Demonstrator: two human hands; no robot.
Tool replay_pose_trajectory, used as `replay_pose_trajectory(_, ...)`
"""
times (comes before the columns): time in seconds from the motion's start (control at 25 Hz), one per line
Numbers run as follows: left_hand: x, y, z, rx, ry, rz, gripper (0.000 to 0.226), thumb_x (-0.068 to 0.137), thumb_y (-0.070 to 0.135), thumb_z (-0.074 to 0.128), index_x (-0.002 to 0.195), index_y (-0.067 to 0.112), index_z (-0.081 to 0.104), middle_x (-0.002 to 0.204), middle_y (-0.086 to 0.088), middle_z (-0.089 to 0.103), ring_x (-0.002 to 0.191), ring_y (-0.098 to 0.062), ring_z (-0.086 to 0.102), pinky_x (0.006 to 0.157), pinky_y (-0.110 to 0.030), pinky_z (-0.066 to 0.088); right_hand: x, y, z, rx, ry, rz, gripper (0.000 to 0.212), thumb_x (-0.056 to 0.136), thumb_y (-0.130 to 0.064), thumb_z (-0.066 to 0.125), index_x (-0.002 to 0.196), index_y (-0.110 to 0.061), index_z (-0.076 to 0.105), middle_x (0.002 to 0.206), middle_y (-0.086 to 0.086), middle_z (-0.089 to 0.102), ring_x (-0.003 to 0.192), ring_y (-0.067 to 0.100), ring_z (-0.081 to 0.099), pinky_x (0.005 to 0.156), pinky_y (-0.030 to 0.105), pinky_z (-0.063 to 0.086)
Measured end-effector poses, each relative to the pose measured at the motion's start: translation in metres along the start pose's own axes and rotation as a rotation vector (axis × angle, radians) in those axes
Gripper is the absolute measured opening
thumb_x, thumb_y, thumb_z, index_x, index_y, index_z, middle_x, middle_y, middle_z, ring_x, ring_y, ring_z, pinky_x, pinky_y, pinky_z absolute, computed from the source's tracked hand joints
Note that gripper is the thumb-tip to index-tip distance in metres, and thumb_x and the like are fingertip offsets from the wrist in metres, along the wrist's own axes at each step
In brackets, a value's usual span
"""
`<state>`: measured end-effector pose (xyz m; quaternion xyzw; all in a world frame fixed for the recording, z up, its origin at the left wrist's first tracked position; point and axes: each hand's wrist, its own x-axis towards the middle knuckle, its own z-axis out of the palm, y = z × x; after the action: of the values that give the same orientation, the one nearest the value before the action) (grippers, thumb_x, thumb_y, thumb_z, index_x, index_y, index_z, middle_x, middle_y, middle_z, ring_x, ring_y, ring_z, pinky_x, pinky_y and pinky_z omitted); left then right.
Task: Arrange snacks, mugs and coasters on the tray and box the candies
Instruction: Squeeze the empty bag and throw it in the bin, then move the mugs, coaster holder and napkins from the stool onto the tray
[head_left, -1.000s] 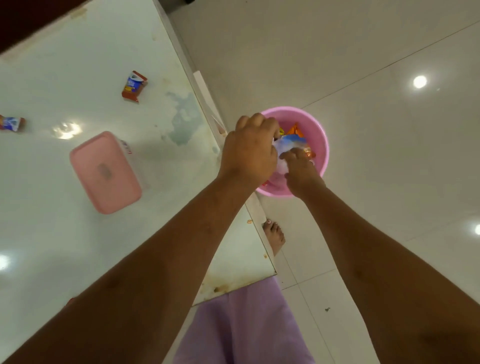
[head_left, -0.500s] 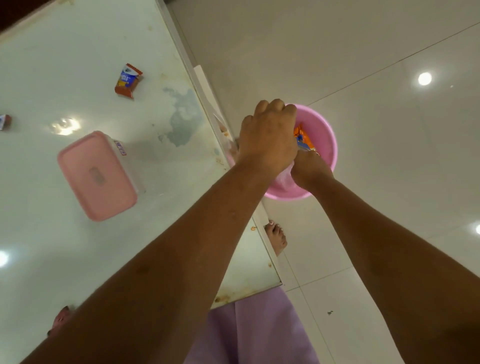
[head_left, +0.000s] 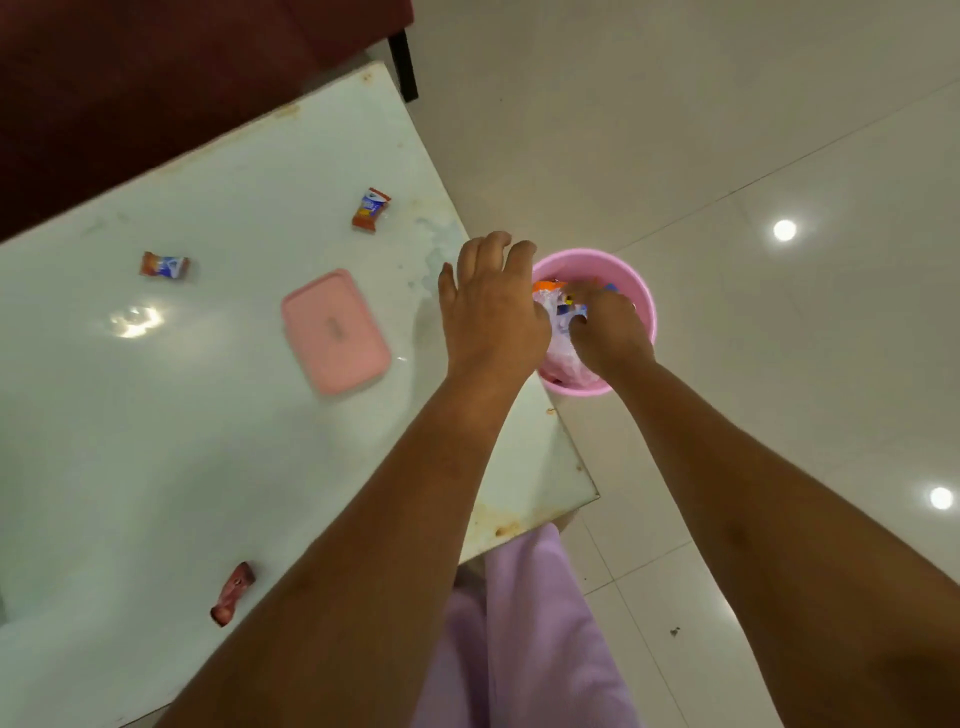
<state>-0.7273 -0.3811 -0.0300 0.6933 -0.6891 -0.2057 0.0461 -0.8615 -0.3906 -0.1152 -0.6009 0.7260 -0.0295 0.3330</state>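
A pink bucket stands on the floor beside the table's right edge, with a clear plastic bag of snack packets inside. My right hand reaches into the bucket with its fingers closed on the bag. My left hand hovers over the table edge just left of the bucket, fingers spread, holding nothing. A pink lidded box sits on the white table. Three wrapped candies lie loose: one at the back, one at the left, a red one near me.
A dark red chair or sofa stands behind the table. The table's corner is close to my lilac-clothed legs. Glossy tiled floor spreads to the right.
My left hand has let go of the bag, opened and drawn back toward the table edge. The view has swung left, bringing more of the table and candies into sight.
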Motion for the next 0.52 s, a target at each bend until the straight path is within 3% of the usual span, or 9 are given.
replay_pose_trajectory(0.16, -0.052, -0.048, -0.045, -0.054, 0.079, -0.065, 0.051, 0.086, 0.017, 0.054, 0.136, 0.021, 0.04, 0.147, -0.003, 0.036, 0.137, -0.023, 0.027, 0.111, -0.041, 0.028, -0.052, -0.081, -0.009, 0.289, 0.277, 0.037, 0.043, 0.085, -0.004, 0.042, 0.122, -0.021, 0.055, 0.121, 0.004, 0.063, 0.111, 0.026, 0.057, 0.102, 0.046, 0.042)
replay_pose_trajectory(0.28, -0.097, -0.094, -0.079, -0.105, 0.173, -0.132, 0.054, 0.086, 0.018, 0.06, 0.136, 0.021, 0.04, 0.147, -0.005, 0.037, 0.136, -0.024, 0.03, 0.109, -0.039, 0.032, -0.103, -0.168, 0.006, 0.486, 0.407, -0.141, 0.043, 0.078, 0.005, 0.045, 0.115, -0.011, 0.059, 0.119, 0.008, 0.062, 0.112, 0.028, 0.055, 0.101, 0.047, 0.04)
replay_pose_trajectory(0.52, -0.205, -0.233, -0.137, -0.126, 0.301, -0.262, 0.055, 0.084, 0.018, 0.062, 0.135, 0.022, 0.042, 0.144, -0.007, 0.04, 0.134, -0.025, 0.031, 0.108, -0.041, 0.033, -0.215, -0.286, 0.078, 0.468, 0.183, -0.353, 0.042, 0.082, 0.002, 0.047, 0.119, -0.014, 0.058, 0.124, 0.009, 0.058, 0.116, 0.028, 0.05, 0.105, 0.038, 0.036)
